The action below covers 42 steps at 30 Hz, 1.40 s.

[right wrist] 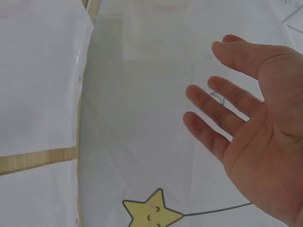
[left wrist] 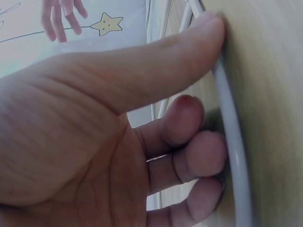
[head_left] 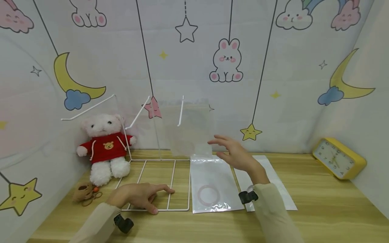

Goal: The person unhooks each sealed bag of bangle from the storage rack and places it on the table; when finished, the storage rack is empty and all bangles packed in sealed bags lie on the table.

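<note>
A white wire rack (head_left: 179,210) stands on the wooden table, its angled prongs pointing up. My left hand (head_left: 141,195) rests on the rack's base. Its thumb lies on the front rod (left wrist: 234,142) and its index finger stretches over a base wire, while the other fingers are loosely bent beside the rod. A translucent plastic bag (head_left: 191,131) hangs upright at the rack's right side, behind a prong; how it is held up is unclear. My right hand (head_left: 235,153) is raised just right of that bag, fingers spread and relaxed, holding nothing.
A shiny white bag with a pink ring (head_left: 208,195) lies right of the rack, with another white sheet (head_left: 279,184) beside it. A teddy bear (head_left: 106,148) and a small brown plush (head_left: 83,192) sit left. A yellow clock (head_left: 338,158) stands far right.
</note>
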Available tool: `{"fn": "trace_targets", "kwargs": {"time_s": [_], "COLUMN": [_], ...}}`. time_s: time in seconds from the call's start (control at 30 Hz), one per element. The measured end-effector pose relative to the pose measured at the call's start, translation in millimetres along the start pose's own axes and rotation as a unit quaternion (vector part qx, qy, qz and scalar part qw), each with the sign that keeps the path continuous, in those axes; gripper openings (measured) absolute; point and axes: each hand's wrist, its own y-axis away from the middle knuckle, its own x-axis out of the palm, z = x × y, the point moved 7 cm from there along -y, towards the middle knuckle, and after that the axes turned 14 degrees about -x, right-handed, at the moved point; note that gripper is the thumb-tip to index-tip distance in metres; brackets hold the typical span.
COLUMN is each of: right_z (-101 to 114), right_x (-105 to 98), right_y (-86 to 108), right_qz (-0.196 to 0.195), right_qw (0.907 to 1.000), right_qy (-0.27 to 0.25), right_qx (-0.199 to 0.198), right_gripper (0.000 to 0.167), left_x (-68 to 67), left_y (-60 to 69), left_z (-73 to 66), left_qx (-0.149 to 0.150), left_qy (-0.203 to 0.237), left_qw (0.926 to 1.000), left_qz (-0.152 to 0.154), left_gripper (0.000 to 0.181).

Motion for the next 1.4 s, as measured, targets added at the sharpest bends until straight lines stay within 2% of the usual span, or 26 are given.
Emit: {"fn": "trace_targets", "kwargs": {"time_s": [0.33,0.47,0.6,1.0,1.13,1.4], "right_z": [19.6,29.5,37.4,57.5,64.7,84.0], "right_x": [17.4,20.4,18.4,-25.9,-37.7,-54.2], "right_y": [-15.0,-19.5,-21.8,-9.0,-3.7,5.9], "right_qz": [-0.031,-0.032,-0.035,-0.06,-0.054,-0.049], "right_qw": [0.9992,0.9985,0.9981,0.9968,0.997,0.9945], "right_qy": [0.015,0.016,0.008,0.023,0.039,0.068], "right_qx": [-0.019,-0.042,-0.049,-0.047,-0.039,-0.062], "right_gripper": [0.041,0.039,0.034,0.018,0.017,0.019], "left_x": [-2.2,-2.6,-2.7,-0.1,0.8,2.5], "left_y": [1.3,0.8,1.6,2.4,2.7,3.1], "left_z": [-3.6,-3.6,-2.7,-0.9,0.3,3.3], "left_qx": [0.005,0.006,0.002,0.007,0.003,-0.009], "left_qy": [-0.007,-0.01,-0.014,-0.017,-0.014,-0.018], "left_qw": [1.0,0.9999,0.9999,0.9998,0.9999,0.9998], "left_qz": [0.001,0.001,-0.002,-0.005,-0.004,-0.005], "left_gripper": [0.067,0.067,0.067,0.066,0.066,0.066]}}
